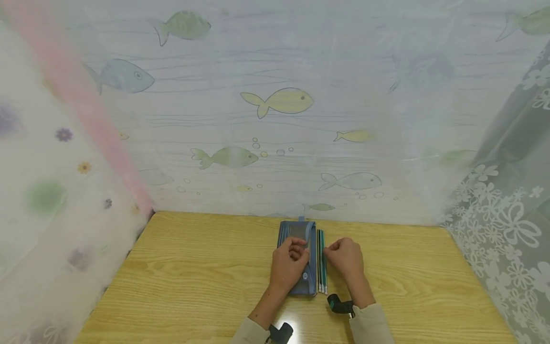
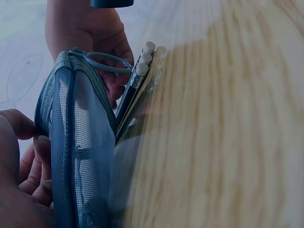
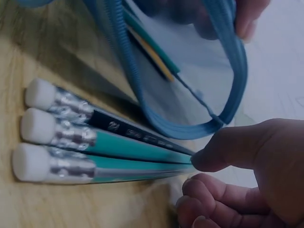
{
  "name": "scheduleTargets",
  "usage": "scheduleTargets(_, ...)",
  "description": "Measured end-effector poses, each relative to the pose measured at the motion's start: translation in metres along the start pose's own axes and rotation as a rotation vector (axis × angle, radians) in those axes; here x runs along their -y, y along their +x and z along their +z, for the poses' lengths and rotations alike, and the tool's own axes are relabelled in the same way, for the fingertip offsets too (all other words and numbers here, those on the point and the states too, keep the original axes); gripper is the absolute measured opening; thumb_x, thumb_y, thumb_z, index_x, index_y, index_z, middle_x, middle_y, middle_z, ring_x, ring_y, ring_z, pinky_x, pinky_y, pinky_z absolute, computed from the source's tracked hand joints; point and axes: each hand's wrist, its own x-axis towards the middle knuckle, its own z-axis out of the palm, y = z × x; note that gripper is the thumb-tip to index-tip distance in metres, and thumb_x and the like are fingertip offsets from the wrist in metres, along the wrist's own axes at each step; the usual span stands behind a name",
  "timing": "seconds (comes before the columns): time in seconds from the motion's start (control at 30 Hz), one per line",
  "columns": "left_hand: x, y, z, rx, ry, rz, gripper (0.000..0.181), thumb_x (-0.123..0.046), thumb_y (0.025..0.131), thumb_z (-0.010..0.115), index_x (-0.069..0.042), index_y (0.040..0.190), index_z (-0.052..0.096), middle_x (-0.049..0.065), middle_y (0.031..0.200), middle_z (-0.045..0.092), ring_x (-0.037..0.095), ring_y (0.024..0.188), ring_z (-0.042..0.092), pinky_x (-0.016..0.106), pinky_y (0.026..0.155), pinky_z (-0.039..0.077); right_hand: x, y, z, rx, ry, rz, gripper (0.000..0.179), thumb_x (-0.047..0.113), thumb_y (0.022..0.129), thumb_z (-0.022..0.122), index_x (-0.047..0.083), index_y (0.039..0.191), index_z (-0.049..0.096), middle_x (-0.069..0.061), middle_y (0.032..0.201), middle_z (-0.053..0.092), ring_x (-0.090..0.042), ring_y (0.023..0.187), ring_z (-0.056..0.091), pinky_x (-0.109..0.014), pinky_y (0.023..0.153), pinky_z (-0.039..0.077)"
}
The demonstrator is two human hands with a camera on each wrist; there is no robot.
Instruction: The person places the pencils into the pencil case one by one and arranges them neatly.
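Three pencils (image 3: 135, 145), pinched in right hand (image 1: 347, 258), erasers (image 3: 38, 124) outside the grip, blue pouch (image 1: 306, 287) alongside, its edge pinched in left hand (image 1: 288, 265).

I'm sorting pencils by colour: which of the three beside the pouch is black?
The black pencil lies closest to the blue pouch; the middle pencil and the outer pencil, on the right hand side, are green.
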Motion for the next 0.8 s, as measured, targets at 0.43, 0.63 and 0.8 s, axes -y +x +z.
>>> scheduleTargets(0.43, -0.001, 0.001, -0.001, -0.003, -0.009, 0.001, 0.014, -0.010, 0.096, 0.077, -0.010, 0.109, 0.073, 0.000, 0.082, 0.072, 0.007, 0.064, 0.063, 0.021, 0.059, 0.050, 0.000, -0.001, 0.008, -0.022, -0.117, 0.055, 0.030, 0.023, 0.084, 0.081, 0.009, 0.058, 0.071, 0.001, 0.055, 0.062, -0.015, 0.047, 0.052, -0.029, 0.043, 0.038)
scheduleTargets(0.63, 0.000, 0.000, -0.001, -0.011, -0.003, 0.017, 0.015, -0.009, 0.095, 0.078, -0.010, 0.109, 0.073, -0.001, 0.081, 0.071, 0.005, 0.063, 0.063, 0.021, 0.058, 0.051, 0.000, 0.000, 0.011, -0.004, -0.163, 0.096, 0.037, 0.025, 0.083, 0.079, 0.012, 0.052, 0.065, 0.001, 0.050, 0.057, -0.016, 0.045, 0.049, -0.030, 0.042, 0.035)
scheduleTargets(0.8, 0.001, 0.001, -0.001, -0.009, -0.012, 0.021, 0.014, -0.010, 0.096, 0.077, -0.009, 0.109, 0.073, -0.002, 0.082, 0.071, 0.004, 0.063, 0.063, 0.023, 0.058, 0.052, 0.000, 0.001, 0.012, -0.017, -0.186, 0.097, 0.035, 0.027, 0.081, 0.079, 0.012, 0.052, 0.066, 0.001, 0.052, 0.060, -0.018, 0.047, 0.053, -0.031, 0.042, 0.037)
